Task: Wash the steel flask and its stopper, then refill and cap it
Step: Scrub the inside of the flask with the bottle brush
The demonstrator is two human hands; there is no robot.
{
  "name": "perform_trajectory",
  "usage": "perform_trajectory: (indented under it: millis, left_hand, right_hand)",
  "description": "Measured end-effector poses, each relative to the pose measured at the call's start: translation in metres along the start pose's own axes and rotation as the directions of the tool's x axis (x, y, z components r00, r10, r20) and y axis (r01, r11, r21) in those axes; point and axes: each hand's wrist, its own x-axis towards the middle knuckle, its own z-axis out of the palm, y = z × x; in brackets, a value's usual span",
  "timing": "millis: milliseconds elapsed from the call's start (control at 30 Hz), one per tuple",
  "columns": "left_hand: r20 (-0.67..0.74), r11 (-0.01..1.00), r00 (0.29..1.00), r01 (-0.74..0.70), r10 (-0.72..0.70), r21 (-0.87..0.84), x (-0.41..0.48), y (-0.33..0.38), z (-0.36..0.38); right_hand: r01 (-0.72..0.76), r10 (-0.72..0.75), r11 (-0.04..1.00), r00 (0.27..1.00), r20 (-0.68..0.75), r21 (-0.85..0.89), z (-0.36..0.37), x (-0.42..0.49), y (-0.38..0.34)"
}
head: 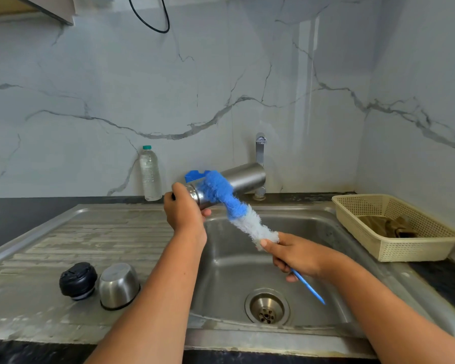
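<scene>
1. I see the left hand (pixel 185 208) curled round the neck end of the flask (pixel 243 177). The right hand (pixel 294 254) is wrapped round the brush (pixel 221 191) where the bristles meet the handle.
2. The sink (pixel 234 258) lies under both hands, with open room down to its drain (pixel 267 307). The ribbed draining board (pixel 90 232) is to its left.
3. A plastic basket (pixel 418 256) sits on the sink's right rim, well apart from the hands.
4. I read the flask as lying nearly level above the sink's back left corner. Its base points up and right, close in front of the tap (pixel 260 149).
5. The brush's blue end lies across the outside of the flask, just right of the left hand. Its thin handle sticks out below the right hand, over the basin.
6. A water bottle (pixel 150 174) stands against the wall, behind the left hand.
7. The steel cup (pixel 118 285) sits mouth down near the board's front edge.
8. The black stopper (pixel 78 279) stands just left of the cup, far from both hands.
</scene>
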Motion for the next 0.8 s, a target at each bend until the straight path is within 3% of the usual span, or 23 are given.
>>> perform_trajectory:
  millis: [100, 300, 433, 633, 800]
  left_hand:
    - [-0.027, 1.000, 1.000, 0.006, -0.007, -0.017, 0.003, 0.000, -0.002]
    - [0.028, 1.000, 1.000, -0.010, 0.010, 0.003, -0.011, -0.001, 0.006]
    - [-0.020, 1.000, 1.000, -0.014, 0.013, -0.027, -0.002, 0.003, 0.000]
    - [0.046, 1.000, 0.999, -0.012, 0.013, -0.020, -0.009, 0.000, 0.005]
    - [0.025, 0.999, 1.000, -0.001, 0.002, -0.039, -0.003, 0.004, 0.001]
  right_hand:
    - [-0.028, 0.027, 0.999, 0.999, -0.030, -0.019, -0.007, -0.004, 0.006]
    - [0.056, -0.052, 0.995, 0.997, -0.060, 0.080, 0.008, 0.004, -0.004]
    - [-0.008, 0.007, 0.998, 1.000, 0.013, 0.065, -0.006, -0.001, 0.006]
    - [0.031, -0.027, 0.997, 0.997, -0.072, 0.064, -0.002, 0.006, 0.005]
    - [-0.011, 0.013, 0.999, 0.999, -0.052, 0.045, -0.018, -0.007, 0.009]
